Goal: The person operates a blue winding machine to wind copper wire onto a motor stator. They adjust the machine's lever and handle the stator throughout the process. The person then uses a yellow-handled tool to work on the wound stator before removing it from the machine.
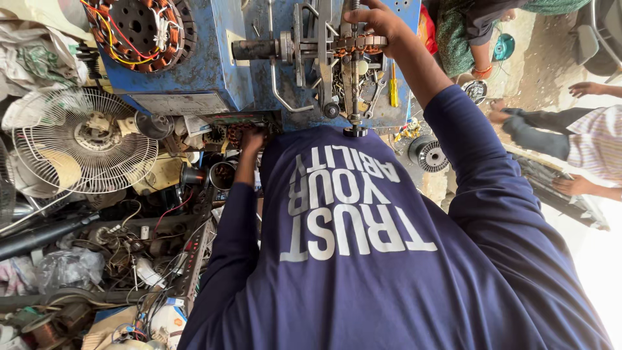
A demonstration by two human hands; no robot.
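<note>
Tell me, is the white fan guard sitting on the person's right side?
No, the white wire fan guard lies among clutter on the person's left, beyond the left hand.

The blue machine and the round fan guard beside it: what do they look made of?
The blue machine looks like painted sheet metal: its blue coat is chipped and scuffed, with bare grey steel fittings. The fan guard seems to be thin metal wire, pale-coated, judging by its fine radiating spokes.

Hands at blue winding machine [194,71]
R hand [376,23] gripping copper-wound part [356,44] on spindle; L hand [251,139] low by machine's bottom edge.
</note>
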